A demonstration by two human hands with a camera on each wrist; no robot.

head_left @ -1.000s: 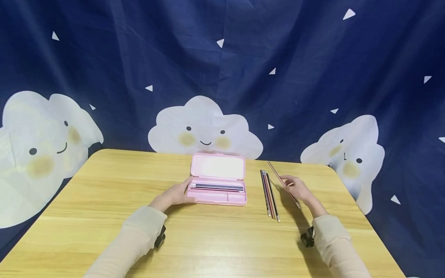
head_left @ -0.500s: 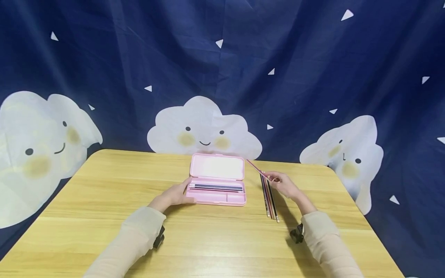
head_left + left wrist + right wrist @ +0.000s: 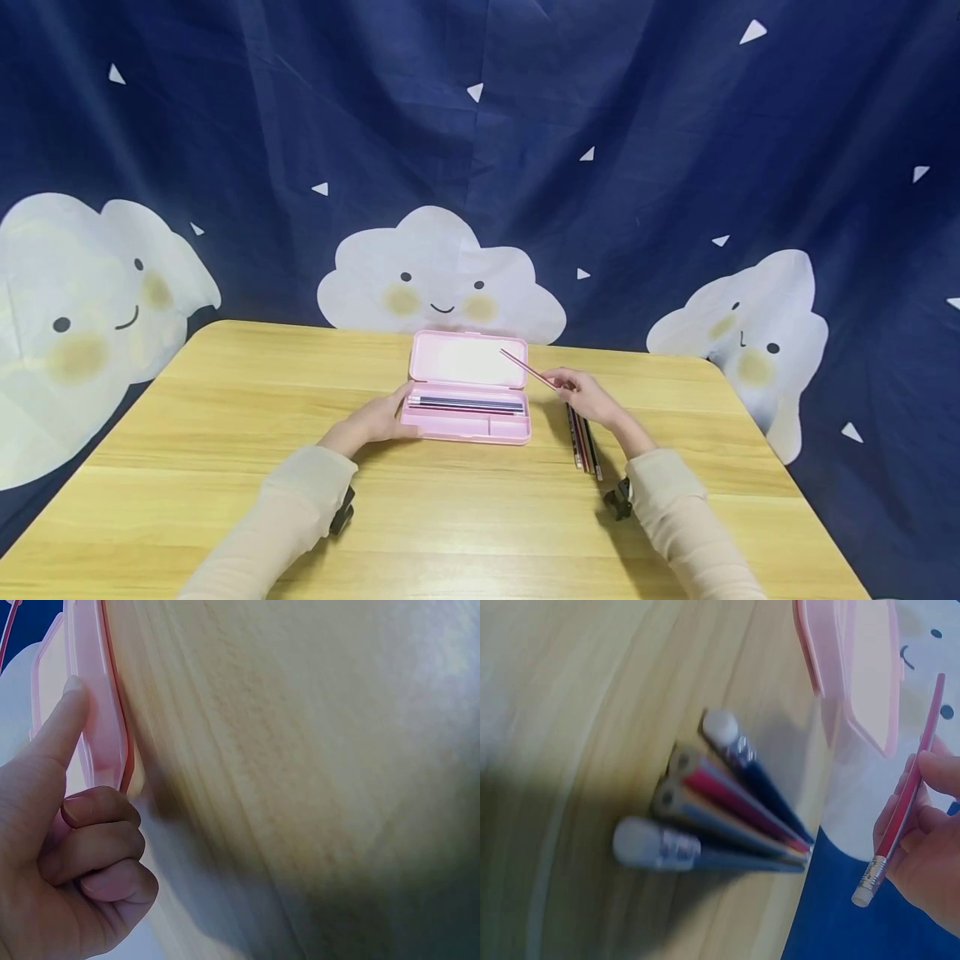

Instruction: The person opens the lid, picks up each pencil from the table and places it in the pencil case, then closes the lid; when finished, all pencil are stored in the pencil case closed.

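Observation:
The open pink pencil case lies on the table with its lid tipped back. Several pencils lie side by side in its long rear compartment. My left hand grips the case's left end; in the left wrist view one digit lies against the wall while other fingers are curled by the corner. To the right of the case, my right hand pinches a red pencil with a white eraser, held above the table. The pencil's far end points over the lid.
Several loose pencils lie on the wooden table below the right hand, partly hidden by it. Behind the table's far edge hangs a dark blue curtain with printed clouds.
My right hand has moved left with the red pencil, passing over the loose pencils towards the case. The left hand and the case have stayed put.

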